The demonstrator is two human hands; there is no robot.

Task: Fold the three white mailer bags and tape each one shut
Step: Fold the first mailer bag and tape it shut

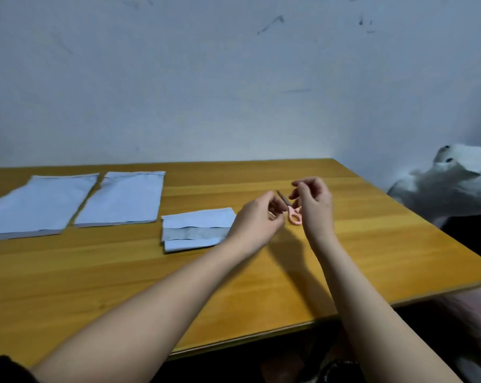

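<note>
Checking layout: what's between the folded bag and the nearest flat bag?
Head view: only a narrow strip of bare wooden table separates the folded bag from the nearest flat bag. Nothing lies in it.

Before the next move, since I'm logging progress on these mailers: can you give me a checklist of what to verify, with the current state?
1. One bag folded: ok. The folded mailer bag lies on the table, beside the left hand.
2. That fold taped shut: cannot tell; no tape is visible on it.
3. Other two bags still to fold: not ok. The far-left bag and the middle bag lie flat and unfolded.
4. Scissors in hand: ok. The pink-handled scissors sit between both hands, above the table.
5. Tape piece held in the right hand: cannot tell; its fingers are curled, nothing clear shows.
6. Tape roll within view: not ok.
</note>
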